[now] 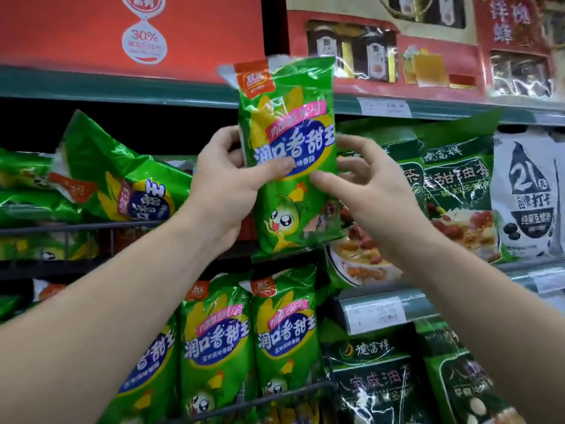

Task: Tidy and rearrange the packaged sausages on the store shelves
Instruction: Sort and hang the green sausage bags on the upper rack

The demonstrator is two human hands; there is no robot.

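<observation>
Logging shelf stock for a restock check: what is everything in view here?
Held green plastic sausage packet: one, upright before the middle shelf.
Tilted green packets: several, middle shelf, left.
Upright green packets: three, lower shelf, centre.
Dark green packets: several, both shelves, right.
White bag: one, far right.
Red gift boxes: several, top shelf.
White price tags: at least two, shelf edges.
Left hand: grips the held packet.
Right hand: thumb on its front, fingers curled at its edge.

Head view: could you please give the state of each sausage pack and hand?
Held pack: upright, lifted before the shelves.
Left hand: grips it, thumb across front.
Right hand: thumb on front, grip unclear.
Left shelf pack: tilted over.
Lower packs: standing upright.
</observation>
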